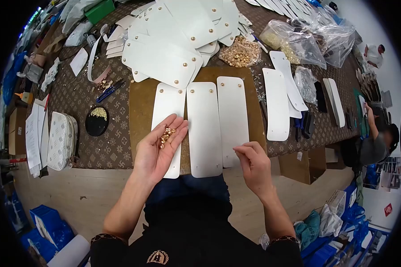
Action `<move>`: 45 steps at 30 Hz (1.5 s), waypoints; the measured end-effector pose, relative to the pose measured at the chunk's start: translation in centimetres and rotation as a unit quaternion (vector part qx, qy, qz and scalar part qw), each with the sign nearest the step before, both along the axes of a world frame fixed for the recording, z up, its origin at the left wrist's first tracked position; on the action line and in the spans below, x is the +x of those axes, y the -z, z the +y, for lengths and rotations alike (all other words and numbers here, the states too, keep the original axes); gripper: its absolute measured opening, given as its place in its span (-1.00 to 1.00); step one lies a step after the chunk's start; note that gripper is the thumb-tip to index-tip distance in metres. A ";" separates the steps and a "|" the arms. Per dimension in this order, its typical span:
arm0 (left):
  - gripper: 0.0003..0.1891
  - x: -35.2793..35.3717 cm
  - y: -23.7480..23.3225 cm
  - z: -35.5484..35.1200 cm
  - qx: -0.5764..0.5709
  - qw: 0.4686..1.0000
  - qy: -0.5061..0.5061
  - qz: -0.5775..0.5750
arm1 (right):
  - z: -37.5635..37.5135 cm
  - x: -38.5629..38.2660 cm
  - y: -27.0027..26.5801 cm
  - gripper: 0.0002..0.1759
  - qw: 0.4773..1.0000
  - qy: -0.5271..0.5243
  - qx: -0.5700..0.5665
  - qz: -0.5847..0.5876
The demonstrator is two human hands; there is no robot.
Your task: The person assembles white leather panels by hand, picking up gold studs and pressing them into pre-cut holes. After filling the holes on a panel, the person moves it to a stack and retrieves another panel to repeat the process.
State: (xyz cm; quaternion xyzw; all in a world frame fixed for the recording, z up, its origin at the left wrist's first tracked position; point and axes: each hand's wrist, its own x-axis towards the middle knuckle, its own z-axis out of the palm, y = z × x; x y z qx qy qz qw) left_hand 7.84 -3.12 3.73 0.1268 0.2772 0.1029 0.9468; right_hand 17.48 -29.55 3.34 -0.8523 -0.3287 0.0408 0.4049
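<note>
Three white panels are lying side by side on a brown board (140,107) on the counter (82,95). Each one is pointing its long axis away from the person, with a gold stud showing near its far end. I am taking the middle panel (204,129) as the reference. The left panel (167,104) is lying just to its left and the right panel (231,115) just to its right, with the edges almost touching.

The left hand (158,153) is lying palm up over the near part of the left panel, with the fingers stretched wide. A small heap of gold rivets (166,135) is sitting loose on the palm, just left of the middle panel.

The right hand (254,167) is staying to the near right of the middle panel, at the near end of the right panel. Its thumb and forefinger are pressing together in a pinch and the other fingers are curling in. I cannot tell whether a rivet is between them.

Beyond the middle panel a pile of white panels (169,58) is spreading out, and a clear bag (240,52) of gold pieces is lying beyond it to the right. Far to its left a black dish (96,121) is standing.
</note>
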 end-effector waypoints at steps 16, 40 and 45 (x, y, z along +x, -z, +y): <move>-0.55 -0.6 0.1 -0.8 0.026 0.998 0.047 0.028 | -3.0 -0.2 1.7 -0.83 0.995 0.032 -0.023 -0.097; -0.70 -4.5 2.3 3.2 0.111 0.987 0.107 0.047 | -2.0 0.3 -0.2 -0.88 0.997 0.041 0.005 0.057; -0.71 -5.4 1.6 4.2 0.136 0.983 0.081 0.098 | -2.1 0.8 0.0 -0.90 0.996 0.038 -0.030 0.080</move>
